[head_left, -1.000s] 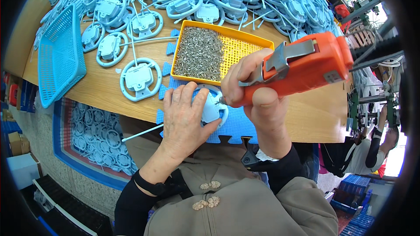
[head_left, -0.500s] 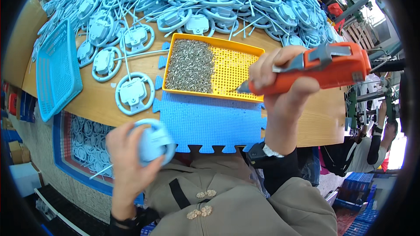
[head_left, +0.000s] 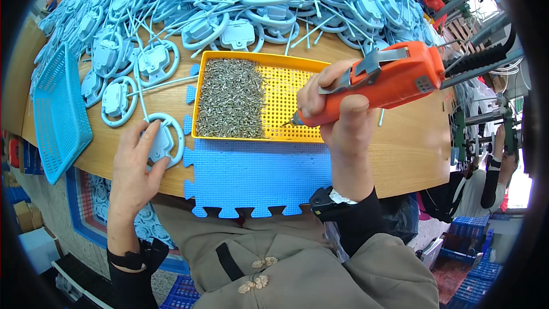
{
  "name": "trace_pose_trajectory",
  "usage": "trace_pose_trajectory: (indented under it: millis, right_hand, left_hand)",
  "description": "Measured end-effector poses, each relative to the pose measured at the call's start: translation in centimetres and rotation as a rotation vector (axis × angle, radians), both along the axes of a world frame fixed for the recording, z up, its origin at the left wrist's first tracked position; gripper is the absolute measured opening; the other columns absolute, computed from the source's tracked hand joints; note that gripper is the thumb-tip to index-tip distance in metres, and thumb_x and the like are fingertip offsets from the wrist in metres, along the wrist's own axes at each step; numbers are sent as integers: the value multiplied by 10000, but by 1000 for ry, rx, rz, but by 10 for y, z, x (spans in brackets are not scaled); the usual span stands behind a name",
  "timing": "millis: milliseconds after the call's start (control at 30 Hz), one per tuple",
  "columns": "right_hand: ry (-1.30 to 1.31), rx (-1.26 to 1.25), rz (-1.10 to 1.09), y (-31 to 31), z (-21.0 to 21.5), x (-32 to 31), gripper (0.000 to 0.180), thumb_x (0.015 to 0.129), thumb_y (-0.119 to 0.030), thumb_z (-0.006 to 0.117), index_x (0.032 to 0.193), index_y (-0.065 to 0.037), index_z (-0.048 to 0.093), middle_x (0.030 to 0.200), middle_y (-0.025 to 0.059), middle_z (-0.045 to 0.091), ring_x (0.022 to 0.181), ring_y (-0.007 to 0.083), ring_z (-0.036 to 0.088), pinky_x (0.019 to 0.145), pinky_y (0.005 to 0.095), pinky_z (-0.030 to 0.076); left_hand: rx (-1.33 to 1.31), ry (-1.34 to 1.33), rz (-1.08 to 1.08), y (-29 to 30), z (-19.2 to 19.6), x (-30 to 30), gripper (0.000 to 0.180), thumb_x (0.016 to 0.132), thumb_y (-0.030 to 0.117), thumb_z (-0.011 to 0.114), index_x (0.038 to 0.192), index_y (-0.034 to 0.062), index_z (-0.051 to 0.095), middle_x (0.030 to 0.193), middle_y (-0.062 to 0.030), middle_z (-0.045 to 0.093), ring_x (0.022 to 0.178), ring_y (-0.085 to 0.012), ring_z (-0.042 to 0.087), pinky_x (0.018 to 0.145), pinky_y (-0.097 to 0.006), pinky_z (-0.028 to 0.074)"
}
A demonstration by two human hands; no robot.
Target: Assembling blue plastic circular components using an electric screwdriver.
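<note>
My left hand (head_left: 132, 169) has its fingers and thumb at the near-left edge of a light-blue plastic wheel-shaped part (head_left: 162, 142), which lies on the table with a thin rod running away from it. In my right hand (head_left: 343, 120) is an orange-red electric screwdriver (head_left: 394, 77) with a grey lever and a cable at its rear. Its bit points down and left over the bare half of a yellow perforated tray (head_left: 294, 87). Small metal screws (head_left: 231, 97) fill the tray's left half. Whether a screw sits on the bit, I cannot tell.
A large heap of similar blue parts (head_left: 251, 0) covers the table's far side. At the left stands a blue basket (head_left: 63, 117). A blue foam mat (head_left: 257, 171) lies before the tray. Below the table's left edge is a crate (head_left: 77, 194) of parts. Another person (head_left: 483, 186) is at far right.
The part my left hand held above the crate is out of that hand. The hand has moved up and left to another part on the table. My right hand brought the screwdriver slightly left.
</note>
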State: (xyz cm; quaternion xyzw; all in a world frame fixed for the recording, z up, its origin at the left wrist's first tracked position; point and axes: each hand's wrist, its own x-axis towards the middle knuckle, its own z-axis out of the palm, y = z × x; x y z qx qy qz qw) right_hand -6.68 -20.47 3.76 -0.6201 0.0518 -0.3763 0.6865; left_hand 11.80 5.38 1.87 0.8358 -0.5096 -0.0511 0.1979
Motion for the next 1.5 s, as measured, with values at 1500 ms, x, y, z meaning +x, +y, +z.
trace_pose_trajectory:
  millis: [1500]
  right_hand:
    - [53, -73, 149, 71, 20, -4, 614, 775, -604, 667, 949, -50, 466, 626, 49, 517, 548, 167, 525, 506, 300, 454]
  left_hand:
    - [-230, 45, 70, -46, -22, -108, 662, 564, 403, 848, 1038, 54, 545, 1110, -123, 503, 1093, -302, 454, 978, -517, 251]
